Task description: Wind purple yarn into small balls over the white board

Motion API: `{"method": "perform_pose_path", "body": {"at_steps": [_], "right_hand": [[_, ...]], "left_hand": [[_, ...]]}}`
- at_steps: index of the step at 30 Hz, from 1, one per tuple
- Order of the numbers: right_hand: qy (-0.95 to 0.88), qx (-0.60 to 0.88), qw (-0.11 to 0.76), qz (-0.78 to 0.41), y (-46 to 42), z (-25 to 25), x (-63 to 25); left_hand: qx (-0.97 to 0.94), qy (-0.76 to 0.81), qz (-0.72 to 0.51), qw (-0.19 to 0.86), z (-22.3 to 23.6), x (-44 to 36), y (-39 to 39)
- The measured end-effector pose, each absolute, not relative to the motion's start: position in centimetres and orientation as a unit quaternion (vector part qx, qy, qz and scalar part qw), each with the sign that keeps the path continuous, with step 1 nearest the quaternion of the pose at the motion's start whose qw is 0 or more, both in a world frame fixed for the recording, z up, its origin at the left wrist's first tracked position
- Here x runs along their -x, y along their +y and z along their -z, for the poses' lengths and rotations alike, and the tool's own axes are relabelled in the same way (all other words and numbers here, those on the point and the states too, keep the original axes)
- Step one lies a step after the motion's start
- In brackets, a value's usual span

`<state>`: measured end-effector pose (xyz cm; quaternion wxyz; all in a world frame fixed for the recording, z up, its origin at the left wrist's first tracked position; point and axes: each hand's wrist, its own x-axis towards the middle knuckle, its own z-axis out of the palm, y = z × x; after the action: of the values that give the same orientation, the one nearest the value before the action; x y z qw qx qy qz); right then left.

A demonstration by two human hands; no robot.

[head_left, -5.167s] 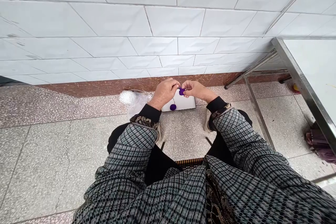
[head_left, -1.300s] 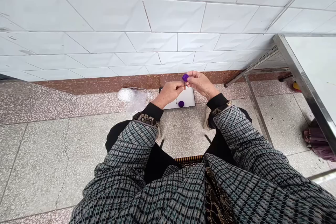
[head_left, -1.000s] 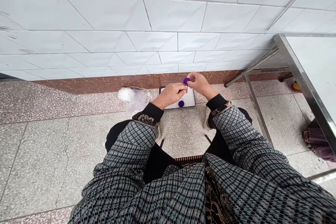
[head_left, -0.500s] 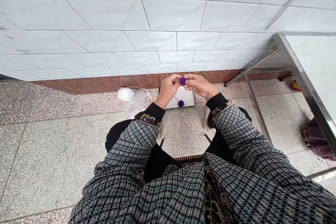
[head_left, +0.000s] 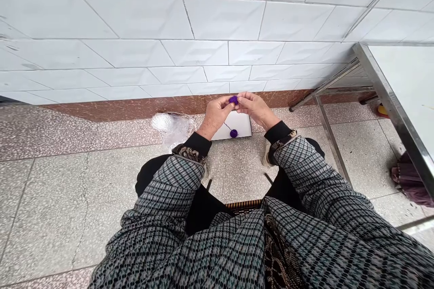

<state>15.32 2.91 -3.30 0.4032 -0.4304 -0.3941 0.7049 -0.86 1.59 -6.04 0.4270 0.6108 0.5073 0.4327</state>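
Observation:
Between my fingertips is a small purple yarn piece (head_left: 233, 99), too small to tell whether it is knitted or crocheted. My left hand (head_left: 217, 113) pinches it from the left, thumb and fingers closed. From the right, the fingers of my right hand (head_left: 255, 107) are closed on its other edge. Below them a small ball of purple yarn (head_left: 233, 133) rests on a white flat box or board (head_left: 242, 123) with a dark edge. A thin purple strand runs from the ball up toward my left hand.
White yarn in a clear plastic bag (head_left: 172, 128) lies on the speckled floor left of the board. A tiled wall (head_left: 210, 54) rises in front. At right stands a metal-framed table (head_left: 389, 99), with dark purple cloth (head_left: 412, 178) under it.
The purple piece has shifted slightly left and up and is turned between my fingers. My right hand has come in closer over it. The yarn ball stays on the board.

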Motion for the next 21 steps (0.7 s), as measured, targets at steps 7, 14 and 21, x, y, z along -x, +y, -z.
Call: {"method": "perform_pose_path", "body": {"at_steps": [7, 14, 21], "right_hand": [[-0.442, 0.444, 0.361, -0.691, 3.20, 3.19, -15.81], [-0.468, 0.450, 0.354, -0.673, 3.08, 2.89, -15.83], [-0.417, 0.448, 0.412, -0.675, 3.34, 3.21, -15.39]], "left_hand": [[-0.624, 0.491, -0.420, 0.440, 5.75, 1.29, 1.54], [-0.627, 0.485, -0.410, 0.451, 5.52, 1.34, 1.45], [-0.628, 0.505, -0.410, 0.428, 5.92, 0.96, 1.39]]}}
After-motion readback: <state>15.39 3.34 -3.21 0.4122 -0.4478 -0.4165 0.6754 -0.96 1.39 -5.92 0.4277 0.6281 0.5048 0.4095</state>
